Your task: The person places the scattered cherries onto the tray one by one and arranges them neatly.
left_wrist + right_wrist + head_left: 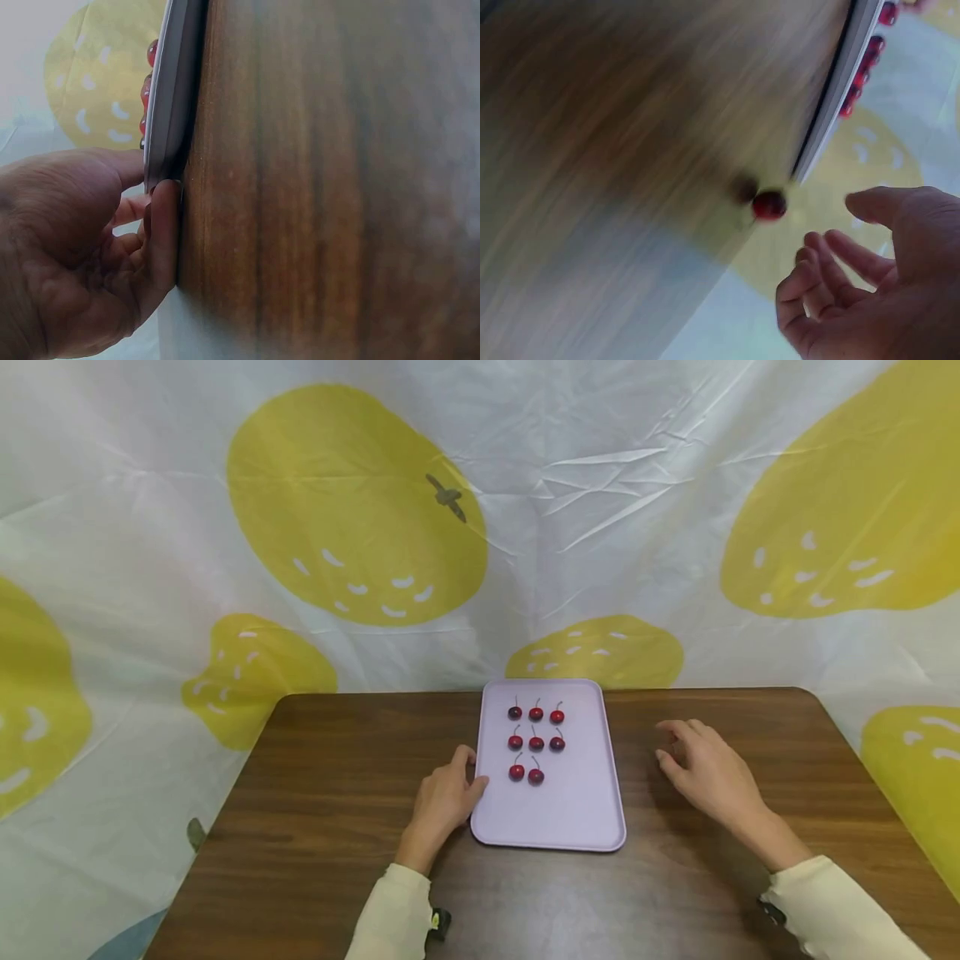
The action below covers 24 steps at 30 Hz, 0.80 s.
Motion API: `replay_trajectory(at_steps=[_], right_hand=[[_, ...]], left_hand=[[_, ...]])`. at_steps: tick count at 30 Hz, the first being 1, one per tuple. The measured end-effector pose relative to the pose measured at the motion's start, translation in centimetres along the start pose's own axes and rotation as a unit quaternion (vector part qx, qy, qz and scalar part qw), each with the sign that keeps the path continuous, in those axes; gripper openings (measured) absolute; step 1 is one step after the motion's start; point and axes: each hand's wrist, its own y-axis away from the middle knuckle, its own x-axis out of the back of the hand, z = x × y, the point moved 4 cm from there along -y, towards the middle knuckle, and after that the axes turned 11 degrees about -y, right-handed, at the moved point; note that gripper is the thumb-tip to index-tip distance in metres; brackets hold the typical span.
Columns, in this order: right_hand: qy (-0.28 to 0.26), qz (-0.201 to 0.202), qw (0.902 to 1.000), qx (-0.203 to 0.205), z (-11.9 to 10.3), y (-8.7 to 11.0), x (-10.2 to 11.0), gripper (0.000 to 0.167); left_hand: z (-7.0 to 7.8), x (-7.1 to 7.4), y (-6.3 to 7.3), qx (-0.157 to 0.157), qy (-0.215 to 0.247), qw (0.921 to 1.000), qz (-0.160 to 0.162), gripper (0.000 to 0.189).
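My left hand (442, 797) holds the left edge of a pale lilac tray (577, 814), the thumb over its rim. In the left wrist view, the fingers of that left hand (90, 247) lie low against the tray's side, at the tabletop. Several dark red cherries (536, 743) with stems sit on the tray in rows, two rows of three and a nearer row of two. To the right of the tray, my right hand (716, 777) hovers with bent, parted fingers, holding nothing. Close to its fingertips a single cherry (769, 204) lies on the table, hidden in the head view.
The brown wood-grain table (322, 802) extends on both sides of the tray. Behind its back edge hangs a white cloth (585, 560) with large yellow fruit shapes. The tray's far end reaches that back edge.
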Motion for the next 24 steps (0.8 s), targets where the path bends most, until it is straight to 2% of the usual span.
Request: replay_trajectory(at_steps=[5, 13, 19, 24], right_hand=[[0.04, -0.027, 0.9972, -0.057, 2.2, 0.7, 1.6, 0.048], [0.044, -0.066, 0.9939, -0.077, 3.2, 1.0, 1.5, 0.054], [0.03, -0.064, 0.9949, -0.072, 2.8, 0.6, 0.6, 0.043], [0.024, -0.073, 0.9953, -0.06, 2.5, 0.3, 0.0, 0.024]], left_hand=[[-0.1, -0.2, 0.0, 0.003, 0.0, 1.0, -0.002, 0.036], [-0.2, -0.2, -0.1, 0.011, 0.004, 0.9999, -0.007, 0.036], [-0.1, -0.2, -0.1, 0.007, 0.014, 0.9998, -0.009, 0.035], [-0.2, -0.2, -0.1, 0.006, 0.016, 0.9998, -0.01, 0.035]])
